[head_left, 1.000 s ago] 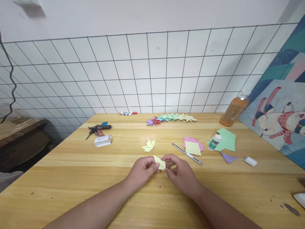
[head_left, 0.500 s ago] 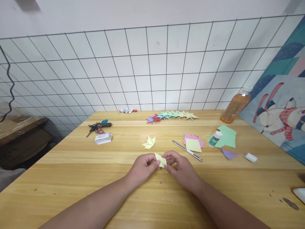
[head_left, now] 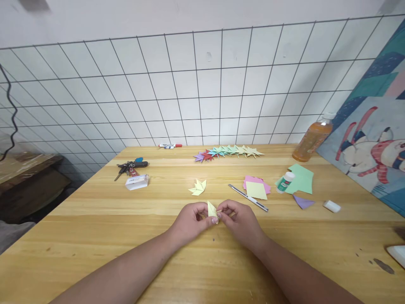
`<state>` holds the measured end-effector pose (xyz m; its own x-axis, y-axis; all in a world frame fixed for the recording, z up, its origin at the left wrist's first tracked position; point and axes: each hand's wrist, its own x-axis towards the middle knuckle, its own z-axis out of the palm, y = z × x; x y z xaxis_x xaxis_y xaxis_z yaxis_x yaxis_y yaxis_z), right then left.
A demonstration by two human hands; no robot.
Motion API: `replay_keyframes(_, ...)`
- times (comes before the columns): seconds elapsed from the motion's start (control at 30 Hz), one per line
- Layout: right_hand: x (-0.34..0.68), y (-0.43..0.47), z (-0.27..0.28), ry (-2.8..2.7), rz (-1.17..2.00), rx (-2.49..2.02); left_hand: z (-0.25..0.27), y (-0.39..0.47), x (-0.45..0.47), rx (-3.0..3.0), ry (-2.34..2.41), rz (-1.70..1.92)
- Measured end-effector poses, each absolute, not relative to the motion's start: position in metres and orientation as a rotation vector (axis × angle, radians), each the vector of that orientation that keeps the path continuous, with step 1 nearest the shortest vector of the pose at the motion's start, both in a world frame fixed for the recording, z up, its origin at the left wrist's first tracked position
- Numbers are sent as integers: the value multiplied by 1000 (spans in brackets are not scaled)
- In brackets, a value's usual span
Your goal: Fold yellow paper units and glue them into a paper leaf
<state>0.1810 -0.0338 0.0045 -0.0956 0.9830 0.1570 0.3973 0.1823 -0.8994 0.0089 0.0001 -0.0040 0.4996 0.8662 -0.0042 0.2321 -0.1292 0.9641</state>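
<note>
A small folded piece of pale yellow paper [head_left: 211, 210] is held between my two hands above the wooden table [head_left: 133, 236]. My left hand [head_left: 193, 218] is closed on its left side, the thumb pressed across its lower part. At the right edge, the fingers of my right hand [head_left: 238, 217] pinch a flap of the same paper. Just beyond my hands lies a pale yellow folded paper leaf shape [head_left: 198, 187] with several points. A utility knife [head_left: 248, 197] rests diagonally past my right hand, beside a yellow square sheet [head_left: 256, 191] on pink paper [head_left: 253, 180].
Along the wall runs a row of colourful folded paper pieces [head_left: 229, 152]. To the right are a glue stick [head_left: 285, 182], green paper [head_left: 301, 179], purple paper [head_left: 303, 202], an eraser [head_left: 332, 206] and a bottle [head_left: 313, 139]. Keys [head_left: 131, 166], a small box [head_left: 137, 182] and a marker [head_left: 170, 146] are left.
The yellow paper has turned in my fingers, from lying open and broad to a narrower upright point. My right fingers have bent its right flap. The other things lie as before.
</note>
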Motion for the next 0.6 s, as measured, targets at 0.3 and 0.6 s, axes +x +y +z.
replay_keyframes(0.3, 173, -30, 0, -1245, 1186, -1243, -3, -3, 14, 1690, 1018, 793)
replay_keyframes(0.6, 174, -29, -1, -1168, 1307, -1226, 1, -5, 15, 1648, 983, 759)
